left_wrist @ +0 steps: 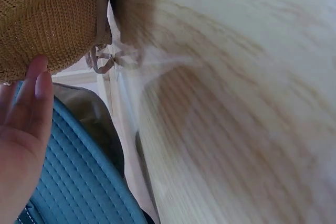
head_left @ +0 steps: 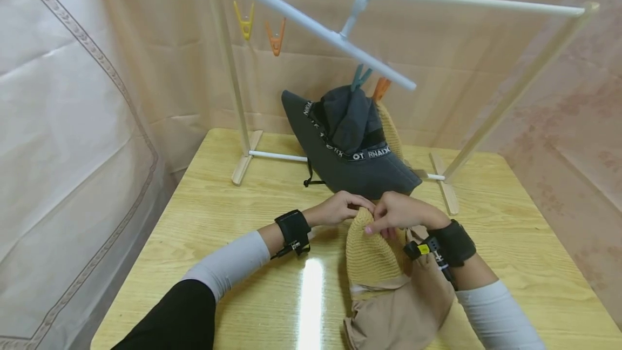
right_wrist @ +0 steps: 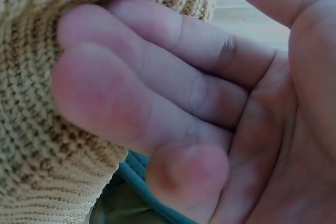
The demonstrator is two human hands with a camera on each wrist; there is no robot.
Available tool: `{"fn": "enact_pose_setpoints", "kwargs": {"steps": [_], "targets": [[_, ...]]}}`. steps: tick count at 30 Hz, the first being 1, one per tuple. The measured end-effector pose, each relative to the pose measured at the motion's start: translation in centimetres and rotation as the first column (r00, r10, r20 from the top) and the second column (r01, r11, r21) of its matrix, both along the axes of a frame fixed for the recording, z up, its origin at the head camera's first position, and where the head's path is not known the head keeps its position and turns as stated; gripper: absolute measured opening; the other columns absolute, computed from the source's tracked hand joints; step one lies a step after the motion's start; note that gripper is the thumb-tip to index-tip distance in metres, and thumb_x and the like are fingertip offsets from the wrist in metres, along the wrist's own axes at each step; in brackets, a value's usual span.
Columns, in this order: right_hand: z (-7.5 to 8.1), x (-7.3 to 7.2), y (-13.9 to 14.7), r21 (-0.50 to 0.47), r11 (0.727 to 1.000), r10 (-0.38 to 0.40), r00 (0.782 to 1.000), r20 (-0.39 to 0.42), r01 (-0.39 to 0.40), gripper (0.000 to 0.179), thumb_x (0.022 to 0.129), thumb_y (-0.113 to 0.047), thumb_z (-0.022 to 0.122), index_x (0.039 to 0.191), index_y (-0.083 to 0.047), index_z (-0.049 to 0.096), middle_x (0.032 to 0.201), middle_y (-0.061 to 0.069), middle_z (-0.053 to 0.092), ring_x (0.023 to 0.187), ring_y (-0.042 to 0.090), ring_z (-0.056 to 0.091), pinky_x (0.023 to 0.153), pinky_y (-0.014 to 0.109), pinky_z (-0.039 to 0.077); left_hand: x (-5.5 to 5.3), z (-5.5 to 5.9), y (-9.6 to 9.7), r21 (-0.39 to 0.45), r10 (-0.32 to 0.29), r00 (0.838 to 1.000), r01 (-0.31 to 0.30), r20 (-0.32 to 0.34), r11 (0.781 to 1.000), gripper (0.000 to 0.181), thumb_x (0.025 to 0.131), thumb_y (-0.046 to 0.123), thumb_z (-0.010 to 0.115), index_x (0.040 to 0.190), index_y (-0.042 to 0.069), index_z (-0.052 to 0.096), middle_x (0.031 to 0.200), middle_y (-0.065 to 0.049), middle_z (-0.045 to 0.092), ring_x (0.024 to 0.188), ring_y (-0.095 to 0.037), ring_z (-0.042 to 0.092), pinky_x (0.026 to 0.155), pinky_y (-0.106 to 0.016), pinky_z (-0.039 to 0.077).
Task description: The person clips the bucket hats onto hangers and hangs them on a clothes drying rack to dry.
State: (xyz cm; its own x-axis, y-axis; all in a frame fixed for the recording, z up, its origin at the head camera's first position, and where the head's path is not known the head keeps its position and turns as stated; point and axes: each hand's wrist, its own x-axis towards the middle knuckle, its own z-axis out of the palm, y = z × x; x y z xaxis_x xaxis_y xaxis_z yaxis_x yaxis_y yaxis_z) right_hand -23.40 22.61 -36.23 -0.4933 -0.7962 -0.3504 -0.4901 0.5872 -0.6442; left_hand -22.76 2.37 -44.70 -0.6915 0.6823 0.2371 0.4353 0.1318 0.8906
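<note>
A yellow-tan knitted sun hat (head_left: 371, 255) with beige cloth lies near the front of the table, its crown folded to a narrow peak. My left hand (head_left: 337, 208) grips the peak from the left; in the left wrist view its fingertips (left_wrist: 42, 80) meet the knit (left_wrist: 47, 22). My right hand (head_left: 405, 212) pinches the same peak from the right, thumb in front. In the right wrist view, its fingers (right_wrist: 100, 90) press into the knit (right_wrist: 26, 103). Just beyond both hands is a dark grey bucket hat (head_left: 374, 174) with a lettered band.
A white rack (head_left: 466, 0) carries a tilted pale hanger (head_left: 301, 18). Yellow (head_left: 246, 23) and orange (head_left: 275, 39) clips hang at its left; a teal clip (head_left: 359, 77) holds the bucket hat. Behind that, another knitted hat (head_left: 390, 128) hangs from an orange clip (head_left: 381, 89).
</note>
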Motion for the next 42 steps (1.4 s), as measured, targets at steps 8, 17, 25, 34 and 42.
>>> {"fn": "enact_pose_setpoints", "kwargs": {"steps": [8,17,25,34,42], "targets": [[0.9,0.3,-0.2,-0.035,0.999,-0.029,0.999,0.023,0.030,0.038,0.087,-0.035,0.073,0.063,-0.005,0.071,0.058,0.009,0.068,0.053,0.033,0.065,0.044,0.019,0.037,0.0,0.7,-0.4,0.054,0.015,1.000,-0.015,0.008,0.998,0.022,0.092,-0.002,0.060,0.111,-0.008,0.069,0.121,-0.023,0.066,0.116,-0.027,0.063,0.095,-0.022,0.050],[1.7,0.6,-0.1,-0.085,0.995,-0.048,0.998,0.030,0.051,0.034,0.088,-0.031,0.072,0.064,-0.007,0.072,0.058,0.006,0.067,0.052,0.023,0.064,0.045,0.025,0.045,0.2,1.5,-0.4,0.149,0.005,0.999,-0.012,0.050,0.989,0.020,0.091,-0.005,0.060,0.108,-0.013,0.067,0.118,-0.029,0.065,0.112,-0.025,0.065,0.090,-0.024,0.053],[2.3,0.7,0.4,-0.138,0.989,-0.047,0.999,0.016,0.048,0.031,0.089,-0.029,0.071,0.066,-0.010,0.072,0.060,0.005,0.068,0.050,0.020,0.062,0.051,0.039,0.054,0.5,2.7,-0.1,0.204,0.009,1.000,-0.014,0.027,0.979,0.018,0.089,-0.007,0.060,0.104,-0.015,0.067,0.113,-0.031,0.065,0.107,-0.021,0.066,0.089,-0.024,0.054],[3.7,0.8,0.4,-0.211,0.977,-0.020,0.999,-0.031,0.013,0.024,0.089,-0.023,0.072,0.069,-0.009,0.072,0.062,0.009,0.069,0.051,0.012,0.062,0.051,0.034,0.054,0.4,4.0,-0.5,0.252,0.007,0.998,-0.024,0.068,0.968,0.020,0.092,-0.008,0.057,0.108,-0.018,0.065,0.112,-0.034,0.064,0.101,-0.010,0.067,0.090,-0.030,0.055],[4.4,0.9,0.1,-0.269,0.962,-0.065,0.996,-0.062,0.046,0.022,0.089,-0.018,0.072,0.070,-0.007,0.071,0.061,0.007,0.067,0.051,0.009,0.059,0.049,0.026,0.049,0.5,5.2,-1.0,0.291,0.034,0.999,-0.040,0.026,0.956,0.019,0.092,-0.009,0.056,0.105,-0.018,0.065,0.109,-0.035,0.065,0.096,-0.003,0.065,0.088,-0.031,0.055]]}}
